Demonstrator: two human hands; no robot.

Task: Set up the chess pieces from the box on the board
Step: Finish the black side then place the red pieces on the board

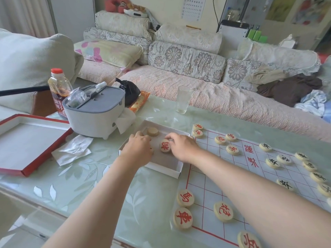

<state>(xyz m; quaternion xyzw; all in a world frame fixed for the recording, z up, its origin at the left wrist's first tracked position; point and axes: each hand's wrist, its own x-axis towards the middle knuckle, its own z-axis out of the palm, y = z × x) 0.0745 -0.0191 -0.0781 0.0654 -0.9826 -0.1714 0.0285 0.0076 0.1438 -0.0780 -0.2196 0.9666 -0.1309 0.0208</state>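
Near the frame's centre, a white box (pixel 176 170) is being reached into by both hands. A red-marked piece (pixel 165 145) is being touched by the fingertips of the right hand (pixel 180 147); whether it is gripped cannot be told. The left hand (pixel 138 146) is being held knuckles-up (grip hidden) near a blank-faced piece (pixel 152 131). The board (pixel 250 169), at right, is being filled with pieces.

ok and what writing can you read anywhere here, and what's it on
"車": corner disc, red.
"馬": neighbour disc, red.
"帥": boxed disc, red, in the box.
"卒": black disc on the board.
Bottle label, wall chart, river lettering: too blurred to read.
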